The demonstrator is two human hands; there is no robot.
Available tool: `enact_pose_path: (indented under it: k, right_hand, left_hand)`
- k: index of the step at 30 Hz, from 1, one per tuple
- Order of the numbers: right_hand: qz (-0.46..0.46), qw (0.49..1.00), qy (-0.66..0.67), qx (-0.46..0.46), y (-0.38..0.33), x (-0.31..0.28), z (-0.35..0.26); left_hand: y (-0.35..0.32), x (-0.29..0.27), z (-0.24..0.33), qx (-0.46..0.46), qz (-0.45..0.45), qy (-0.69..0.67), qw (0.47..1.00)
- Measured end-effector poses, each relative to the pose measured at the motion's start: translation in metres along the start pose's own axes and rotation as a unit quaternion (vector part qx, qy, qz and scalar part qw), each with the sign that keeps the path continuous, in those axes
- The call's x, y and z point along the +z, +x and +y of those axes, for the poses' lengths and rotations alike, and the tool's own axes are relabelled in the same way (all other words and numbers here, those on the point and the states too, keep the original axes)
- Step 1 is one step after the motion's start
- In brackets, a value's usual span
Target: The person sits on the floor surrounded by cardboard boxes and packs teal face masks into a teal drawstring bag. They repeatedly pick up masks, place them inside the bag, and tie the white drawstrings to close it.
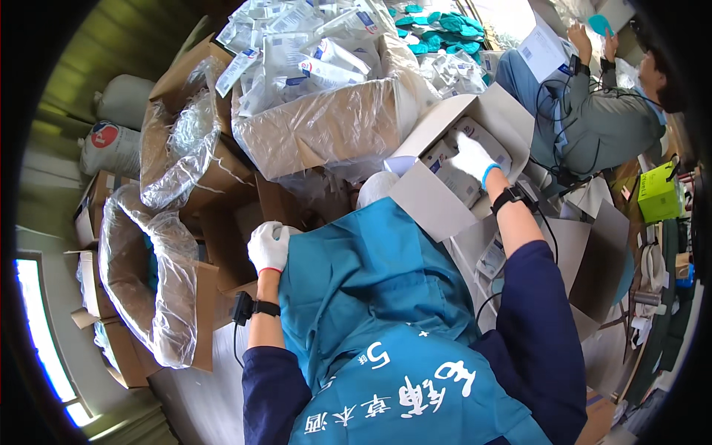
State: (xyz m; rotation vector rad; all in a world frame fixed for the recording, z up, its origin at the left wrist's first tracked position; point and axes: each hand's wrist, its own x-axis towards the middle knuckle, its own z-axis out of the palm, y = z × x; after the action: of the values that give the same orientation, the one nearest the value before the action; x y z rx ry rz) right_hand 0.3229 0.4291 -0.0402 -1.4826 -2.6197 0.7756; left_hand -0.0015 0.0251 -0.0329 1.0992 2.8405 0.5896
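My right hand, in a white glove with a blue cuff, reaches into an open white carton. Its fingers are stretched out over white printed pouches packed inside; I see no pouch lifted. My left hand, in a white glove with a red cuff, is curled closed at the edge of the teal apron over my lap. Whether it pinches the cloth is hidden. The carton stands with its flaps spread, just beyond my right knee.
A large plastic-lined box heaped with white pouches stands ahead. Plastic-lined cartons crowd the left. Another open carton is at the right. A co-worker sits at the upper right, near teal items and a white box.
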Motion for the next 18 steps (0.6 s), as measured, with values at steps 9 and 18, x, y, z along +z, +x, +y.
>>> enact_pose_path:
  k: [9,18]
  right_hand:
    - [0.075,0.973,0.18,-0.121,-0.022,-0.016,-0.011]
    - [0.269,0.7,0.659,-0.059,-0.067,-0.104,-0.012]
  left_hand:
    - [-0.003,0.0,-0.012,-0.023,0.021,-0.028,0.999]
    - [-0.007,-0.001,-0.017,0.01,0.035,-0.037,0.999]
